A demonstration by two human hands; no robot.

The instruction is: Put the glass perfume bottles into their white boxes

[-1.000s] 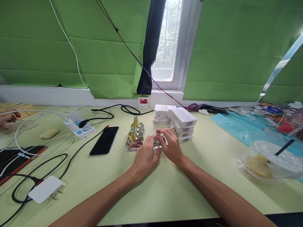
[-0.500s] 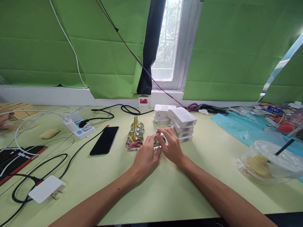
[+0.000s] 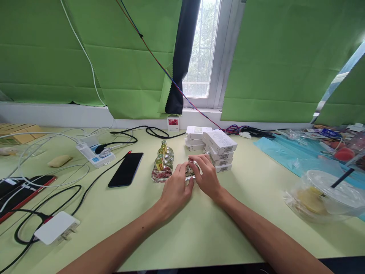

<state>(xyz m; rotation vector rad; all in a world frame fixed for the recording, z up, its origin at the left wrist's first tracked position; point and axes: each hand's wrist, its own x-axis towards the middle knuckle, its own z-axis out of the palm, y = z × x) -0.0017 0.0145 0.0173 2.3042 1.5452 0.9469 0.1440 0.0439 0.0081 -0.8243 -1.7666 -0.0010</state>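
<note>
With our left hand gripping the small, rounded, clear-glass bottle and our right hand grasping its top, we should brace it upright and work gently.

Rounded, gold-capped glass bottles stand right of flat black phone, left of rectangular white cardboard boxes (stacked).

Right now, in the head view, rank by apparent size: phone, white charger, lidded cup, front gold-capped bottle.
Lidded cup, largest
Phone and white charger: too alike to rank
Front gold-capped bottle, smallest
</note>
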